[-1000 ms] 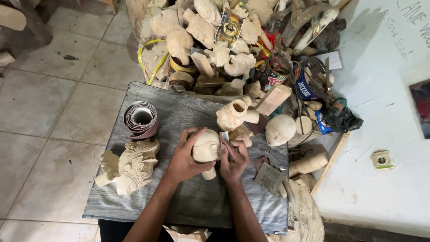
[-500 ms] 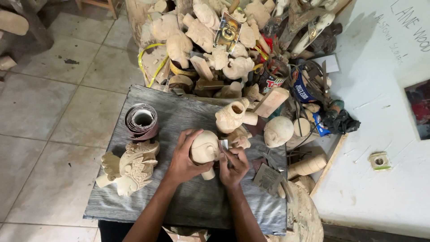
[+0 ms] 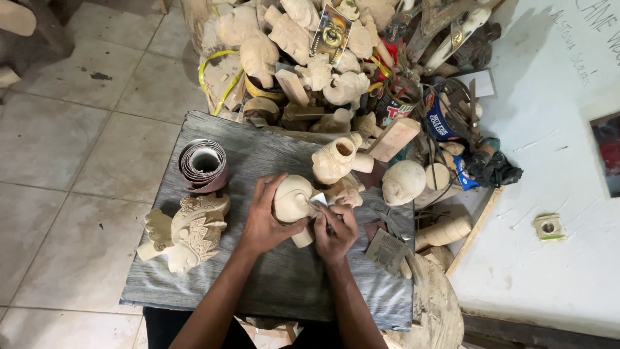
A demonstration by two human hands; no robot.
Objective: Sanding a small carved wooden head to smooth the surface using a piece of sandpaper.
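My left hand (image 3: 263, 221) wraps around a pale, rounded wooden carving (image 3: 294, 200) and holds it over a grey weathered board (image 3: 258, 284). My right hand (image 3: 336, 231) presses a small piece of sandpaper (image 3: 320, 201) against the carving's right side, fingers pinched on it. Just left of my left hand lies an ornate winged wooden carving (image 3: 186, 227). A roll of sandpaper (image 3: 203, 165) stands behind it on the board.
A pale vase-shaped carving (image 3: 336, 158) and a round wooden head (image 3: 402, 183) sit just beyond my hands. A heap of unfinished carvings (image 3: 303, 58), tins and tools crowds the far edge. Tiled floor (image 3: 71, 161) lies left, a white wall (image 3: 555, 194) right.
My hands stay on the carving; the right hand has shifted slightly along its right side with the sandpaper. Everything else is unchanged.
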